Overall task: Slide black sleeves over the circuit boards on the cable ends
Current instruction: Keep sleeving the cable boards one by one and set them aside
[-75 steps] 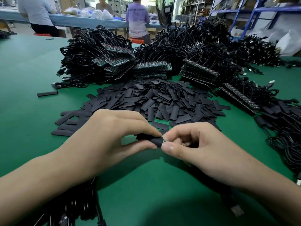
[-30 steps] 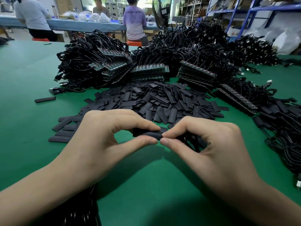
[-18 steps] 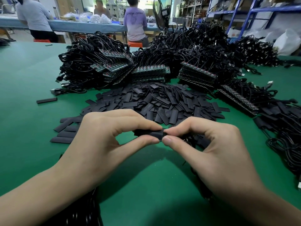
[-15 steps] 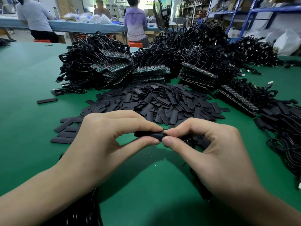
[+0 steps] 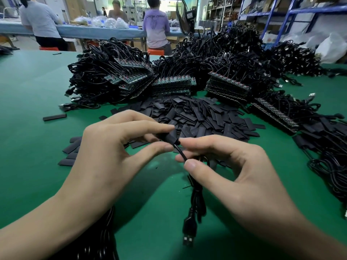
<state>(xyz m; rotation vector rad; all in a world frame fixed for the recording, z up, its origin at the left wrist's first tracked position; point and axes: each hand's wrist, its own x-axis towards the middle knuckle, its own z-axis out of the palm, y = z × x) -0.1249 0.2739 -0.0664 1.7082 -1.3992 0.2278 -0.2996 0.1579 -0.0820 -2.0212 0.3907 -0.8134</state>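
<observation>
My left hand pinches a black sleeve between thumb and forefinger, the sleeve covering the cable's end so no board shows. My right hand pinches the thin black cable just below the sleeve. The cable hangs down as a bundle to a USB plug above the green table. A loose pile of flat black sleeves lies behind my hands. Stacks of bare circuit boards on cables sit farther back.
Heaps of coiled black cables fill the table's far side and right edge. More finished cables lie under my left forearm. One stray sleeve lies at the left. Several people sit at a blue bench behind.
My hands have drawn apart and lifted. The right hand has shifted from the sleeve's end down onto the cable, and the bundled cable with its USB plug now hangs in view.
</observation>
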